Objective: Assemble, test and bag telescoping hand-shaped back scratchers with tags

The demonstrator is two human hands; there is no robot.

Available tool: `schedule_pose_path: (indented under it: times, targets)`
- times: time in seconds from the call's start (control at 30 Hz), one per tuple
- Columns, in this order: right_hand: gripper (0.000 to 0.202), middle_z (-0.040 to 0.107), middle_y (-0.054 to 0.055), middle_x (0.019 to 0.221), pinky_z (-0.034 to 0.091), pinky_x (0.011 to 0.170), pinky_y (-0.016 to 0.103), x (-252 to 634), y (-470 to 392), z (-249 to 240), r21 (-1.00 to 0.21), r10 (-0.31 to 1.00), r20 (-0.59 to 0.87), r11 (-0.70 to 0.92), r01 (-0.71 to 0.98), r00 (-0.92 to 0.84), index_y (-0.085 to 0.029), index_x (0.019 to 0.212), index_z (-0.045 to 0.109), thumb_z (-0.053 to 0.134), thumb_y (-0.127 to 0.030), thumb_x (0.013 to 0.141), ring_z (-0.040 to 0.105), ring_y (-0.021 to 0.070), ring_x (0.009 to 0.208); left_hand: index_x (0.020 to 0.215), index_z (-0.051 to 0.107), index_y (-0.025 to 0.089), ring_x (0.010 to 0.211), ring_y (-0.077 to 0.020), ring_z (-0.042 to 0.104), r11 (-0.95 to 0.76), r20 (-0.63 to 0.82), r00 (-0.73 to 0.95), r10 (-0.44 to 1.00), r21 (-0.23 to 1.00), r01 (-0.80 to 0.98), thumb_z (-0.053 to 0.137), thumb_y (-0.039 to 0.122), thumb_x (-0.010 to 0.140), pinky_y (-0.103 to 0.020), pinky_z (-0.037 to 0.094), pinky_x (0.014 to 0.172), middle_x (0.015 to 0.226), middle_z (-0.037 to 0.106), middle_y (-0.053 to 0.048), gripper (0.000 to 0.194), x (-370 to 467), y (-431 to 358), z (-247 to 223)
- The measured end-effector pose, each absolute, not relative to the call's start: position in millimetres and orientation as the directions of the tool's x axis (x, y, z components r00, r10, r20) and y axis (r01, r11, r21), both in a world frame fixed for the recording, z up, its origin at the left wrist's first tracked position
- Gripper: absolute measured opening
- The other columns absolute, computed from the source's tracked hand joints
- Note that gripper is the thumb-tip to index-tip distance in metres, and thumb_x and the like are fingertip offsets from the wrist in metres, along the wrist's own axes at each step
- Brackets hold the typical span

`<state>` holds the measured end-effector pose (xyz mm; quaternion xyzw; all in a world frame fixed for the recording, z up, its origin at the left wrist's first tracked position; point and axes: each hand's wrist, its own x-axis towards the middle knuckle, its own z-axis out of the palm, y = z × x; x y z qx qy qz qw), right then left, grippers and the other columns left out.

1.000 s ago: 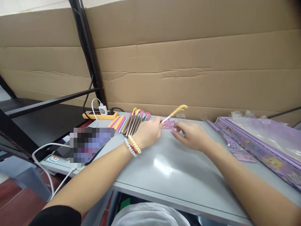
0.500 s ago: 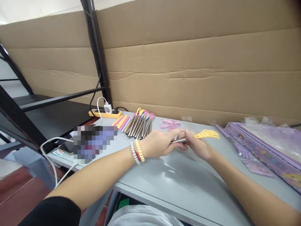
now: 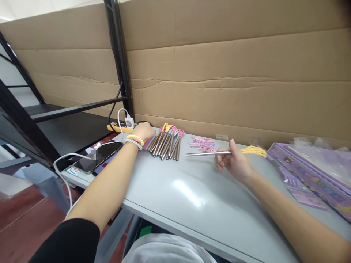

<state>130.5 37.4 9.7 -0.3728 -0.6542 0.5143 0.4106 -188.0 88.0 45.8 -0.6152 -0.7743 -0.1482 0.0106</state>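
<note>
In my right hand [image 3: 236, 164] is a back scratcher [image 3: 203, 154] with a thin metal rod and a yellow hand-shaped head. Its bare rod end points left above the table, and the thumb lies on top of the rod. My left hand [image 3: 144, 130] reaches to the far left part of the table, over the coloured handle sleeves [image 3: 149, 141], which it mostly covers. Its fingers are hidden behind the back of the hand, so any grip cannot be seen. Just right of it lies a bunch of back scratchers [image 3: 166, 144] with pink, yellow and blue heads.
Small pink cards [image 3: 203, 143] lie behind the middle of the table [image 3: 170, 190]. Phones [image 3: 100, 157] with white cables rest at the left edge, near a yellow power strip [image 3: 120, 127]. Purple packaging [image 3: 309, 175] fills the right side. Cardboard [image 3: 219, 73] stands behind.
My left hand has left the back scratcher's rod and moved left to the coloured sleeves. My right hand still holds the back scratcher, its bare rod now exposed. The view has shifted slightly.
</note>
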Motion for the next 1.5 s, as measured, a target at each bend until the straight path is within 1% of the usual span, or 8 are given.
schedule_pose_path:
  times: [0.1, 0.53, 0.77, 0.83, 0.93, 1.1, 1.27, 1.5]
  targets:
    - [0.069, 0.034, -0.001, 0.039, 0.034, 0.045, 0.027, 132.3, 40.4, 5.7, -0.982, 0.928, 0.136, 0.173, 0.078, -0.346, -0.018, 0.044, 0.048, 0.027, -0.074, 0.079, 0.041, 0.0115, 0.036, 0.092, 0.069, 0.011, 0.088, -0.0297, 0.065, 0.232, 0.102, -0.263, 0.959, 0.248, 0.941, 0.054, 0.045, 0.068, -0.03, 0.048, 0.067, 0.097, 0.069, -0.019, 0.044, -203.6, 95.4, 42.6]
    - [0.068, 0.036, -0.001, 0.037, 0.036, 0.044, 0.027, 131.1, 40.4, 6.9, -0.988, 0.936, 0.099, 0.134, 0.082, -0.338, -0.018, 0.042, 0.048, 0.041, -0.081, 0.067, 0.043, 0.0111, 0.034, 0.09, 0.068, 0.011, 0.091, -0.0304, 0.065, 0.259, 0.099, -0.289, 0.952, 0.237, 0.936, 0.055, 0.045, 0.07, -0.032, 0.048, 0.07, 0.099, 0.068, -0.021, 0.042, -207.7, 104.1, 34.8]
    - [0.068, 0.041, 0.0, 0.039, 0.039, 0.046, 0.028, 131.2, 42.3, 2.1, -0.982, 0.941, 0.122, 0.16, 0.097, -0.317, -0.019, 0.045, 0.048, 0.036, -0.081, 0.07, 0.045, 0.012, 0.037, 0.104, 0.058, 0.013, 0.103, -0.0298, 0.059, 0.181, 0.301, -0.263, 0.917, 0.274, 0.945, 0.031, 0.038, 0.089, -0.035, 0.045, 0.08, 0.107, 0.065, -0.018, 0.04, -183.3, 91.5, 45.6]
    - [0.068, 0.042, 0.0, 0.04, 0.039, 0.049, 0.028, 131.1, 42.1, 0.0, -0.966, 0.944, 0.175, 0.22, 0.138, -0.279, -0.019, 0.047, 0.048, 0.032, -0.079, 0.073, 0.045, 0.0121, 0.039, 0.109, 0.052, 0.014, 0.096, -0.0281, 0.062, 0.027, 0.451, -0.164, 0.877, 0.295, 0.955, 0.028, 0.037, 0.091, -0.034, 0.045, 0.075, 0.101, 0.066, -0.016, 0.038, -161.0, 80.5, 46.7]
    - [0.066, 0.044, 0.0, 0.042, 0.038, 0.051, 0.027, 129.2, 38.0, -0.7, -0.895, 0.935, 0.294, 0.343, 0.286, -0.2, -0.019, 0.049, 0.05, 0.032, -0.077, 0.076, 0.044, 0.0115, 0.043, 0.108, 0.049, 0.018, 0.086, -0.0242, 0.063, -0.249, 0.517, 0.083, 0.852, 0.261, 0.933, 0.02, 0.037, 0.094, -0.031, 0.043, 0.069, 0.091, 0.067, -0.01, 0.037, -119.1, 56.5, 42.3]
    - [0.066, 0.04, 0.0, 0.04, 0.035, 0.048, 0.027, 121.8, 27.6, 5.8, -0.758, 0.858, 0.491, 0.505, 0.413, -0.15, -0.02, 0.042, 0.041, 0.029, -0.073, 0.08, 0.038, 0.0104, 0.043, 0.092, 0.056, 0.022, 0.072, -0.0219, 0.063, -0.599, 0.262, 0.559, 0.787, 0.108, 0.793, 0.021, 0.049, 0.093, -0.029, 0.04, 0.06, 0.076, 0.066, -0.005, 0.044, -68.8, 19.5, 25.0]
    - [0.063, 0.03, -0.002, 0.037, 0.028, 0.043, 0.027, 121.6, 24.7, 15.8, -0.703, 0.79, 0.612, 0.565, 0.431, -0.039, -0.021, 0.041, 0.028, 0.031, -0.069, 0.082, 0.031, 0.0095, 0.039, 0.088, 0.058, 0.022, 0.071, -0.0208, 0.062, -0.699, 0.159, 0.684, 0.712, 0.057, 0.713, 0.022, 0.048, 0.093, -0.028, 0.039, 0.06, 0.076, 0.065, -0.004, 0.045, -65.2, 16.4, 15.0]
    - [0.047, 0.021, -0.004, 0.042, 0.019, 0.043, 0.025, 133.1, 23.3, 31.9, -0.621, 0.728, 0.685, 0.568, 0.541, 0.023, -0.021, 0.044, 0.019, 0.046, -0.038, 0.079, 0.022, 0.0073, 0.042, 0.091, 0.056, 0.02, 0.069, -0.0206, 0.06, -0.727, 0.132, 0.717, 0.685, 0.052, 0.685, 0.022, 0.042, 0.094, -0.03, 0.039, 0.061, 0.077, 0.065, -0.005, 0.041, -69.7, 16.0, 22.3]
